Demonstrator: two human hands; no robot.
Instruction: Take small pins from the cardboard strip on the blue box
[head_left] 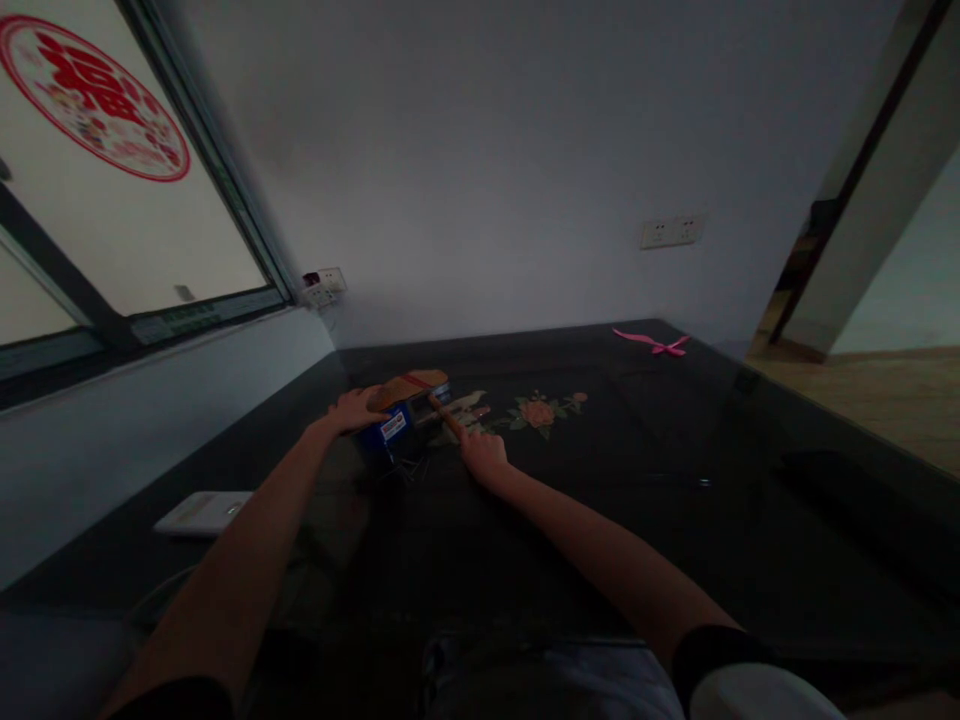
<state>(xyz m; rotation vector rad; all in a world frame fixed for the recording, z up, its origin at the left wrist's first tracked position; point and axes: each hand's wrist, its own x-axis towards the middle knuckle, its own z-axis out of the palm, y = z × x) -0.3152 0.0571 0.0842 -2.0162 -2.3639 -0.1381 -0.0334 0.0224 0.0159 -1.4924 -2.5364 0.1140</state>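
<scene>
Head view: both arms stretch out over the dark counter (675, 520). Left hand (354, 409) lies flat on the tan lid (409, 387) of a blue box (390, 428), fingers spread, clamped on nothing. Right hand (482, 452), at four o'clock from the box, pinches a thin brown stick (444, 413) whose tip touches the box's edge. I'd judge the box is being steadied while the stick works at it; the next move needs firm downward pressure and careful levering. A pink ribbon (654, 343) lies far off at two o'clock, a white device (204, 511) at eight.
</scene>
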